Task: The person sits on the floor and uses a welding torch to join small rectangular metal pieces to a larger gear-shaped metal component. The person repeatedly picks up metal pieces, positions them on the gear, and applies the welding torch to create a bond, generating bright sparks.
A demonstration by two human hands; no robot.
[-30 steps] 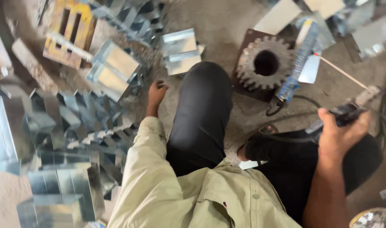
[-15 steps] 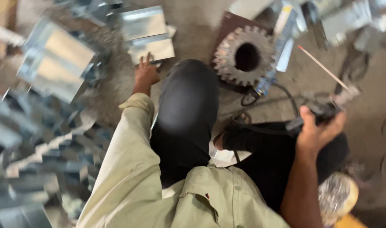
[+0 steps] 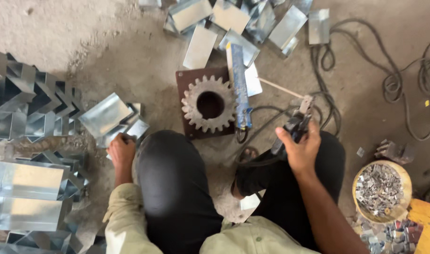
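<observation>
Black tool point(image 3: 294, 129): a dark hand tool held just right of the frame's centre, its metal tip pointing up and right, a cable running off from it.
Right hand point(image 3: 300, 151): fingers wrapped tight around the black tool's body, above the right knee; the grip is closed on it.
Left hand point(image 3: 121, 150): left of centre, fingers curled down onto the near edge of a folded metal sheet piece point(image 3: 109, 117) on the floor; whether the grip actually pinches it, I cannot tell.
Legs: black trousers, both knees bent, filling the lower middle of the frame; a pale khaki sleeve runs down to the bottom edge.
Gear wheel point(image 3: 209, 104): large, toothed and grey with a round bore, lying flat on a dark brown plate point(image 3: 183, 80) just above the knees, between the two hands.
Blue bar point(image 3: 239, 87): long and narrow, lying beside the gear's right edge.
Metal sheets, top point(image 3: 201, 47): shiny folded pieces scattered along the upper middle.
Metal sheets, left point(image 3: 29, 181): stacked folded channels down the left edge.
Cables point(image 3: 412, 84): dark loops on the concrete floor, upper right.
Bowl point(image 3: 382, 190): round, yellow-rimmed, full of small metal bits, lower right.
</observation>
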